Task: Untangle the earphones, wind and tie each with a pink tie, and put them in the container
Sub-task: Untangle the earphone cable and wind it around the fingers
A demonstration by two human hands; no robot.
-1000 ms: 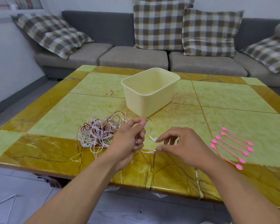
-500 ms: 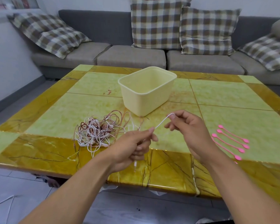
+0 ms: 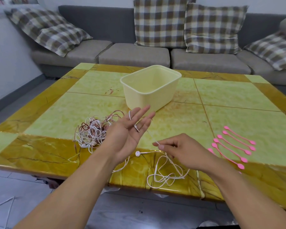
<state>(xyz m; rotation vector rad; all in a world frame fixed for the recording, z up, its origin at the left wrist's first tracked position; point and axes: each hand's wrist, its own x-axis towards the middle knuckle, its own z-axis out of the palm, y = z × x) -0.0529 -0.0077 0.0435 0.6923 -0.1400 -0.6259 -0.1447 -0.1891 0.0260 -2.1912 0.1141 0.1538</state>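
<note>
While the left hand [image 3: 130, 134] is held palm-up above the table, its fingers are straight and spread, pointing away toward the cream plastic container [image 3: 149, 87]. Across that flat palm lies the white earphone cord [image 3: 168, 171], looped round the fingers near the index side, with its metal jack plug [image 3: 137, 129] resting on the fingers; nothing is curled round it. The forearm rises from the lower left at a slant.

Lower and nearer the table's front edge, the right hand [image 3: 183, 150] is turned knuckles-up, thumb and forefinger pinching the same cord, the other fingers loosely bent. From the pinch the cord runs taut up to the left palm, and slack loops of it lie on the amber border of the marble-patterned table [image 3: 238, 100] just beneath and in front of the right wrist. One white earbud [image 3: 137, 153] rests on the table between the two wrists.

Just left of the left hand, touching the table, sits the tangled heap of earphones [image 3: 93, 131], white and reddish-brown cords mixed. Right of the right hand lie the pink ties [image 3: 233, 146], set side by side at a slant. Behind the left fingertips stands the container, apart from the heap. A grey sofa [image 3: 134, 55] with checked cushions [image 3: 163, 22] fills the background.
</note>
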